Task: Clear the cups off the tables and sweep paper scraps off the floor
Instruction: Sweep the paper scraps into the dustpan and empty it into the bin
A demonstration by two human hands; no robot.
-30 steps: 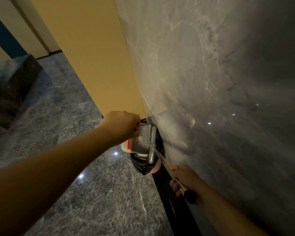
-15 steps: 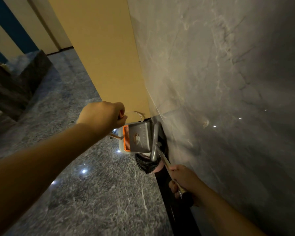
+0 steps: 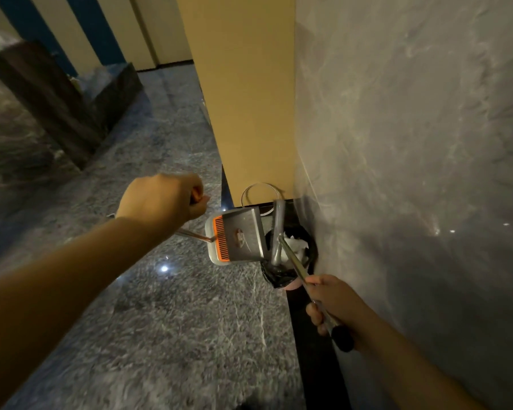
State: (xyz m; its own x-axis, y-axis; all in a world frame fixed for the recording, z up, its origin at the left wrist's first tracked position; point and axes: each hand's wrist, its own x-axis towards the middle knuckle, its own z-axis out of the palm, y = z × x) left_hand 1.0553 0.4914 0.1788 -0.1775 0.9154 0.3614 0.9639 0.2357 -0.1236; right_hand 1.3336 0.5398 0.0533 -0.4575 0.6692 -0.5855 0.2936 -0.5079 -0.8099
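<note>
In the corner where the yellow wall [image 3: 243, 93] meets the grey marble wall [image 3: 412, 143], a bin lined with a black bag [image 3: 279, 276] holds white paper scraps [image 3: 295, 250]. The left hand [image 3: 163, 199] is fisted round a metal handle, holding the grey dustpan [image 3: 237, 236] with its orange comb edge tilted just left of the bin's mouth. The right hand [image 3: 332, 306], nearer the camera beside the marble wall, grips the broom handle [image 3: 296, 267], which slants up over the bin. Both hang above the speckled floor [image 3: 160, 321].
</note>
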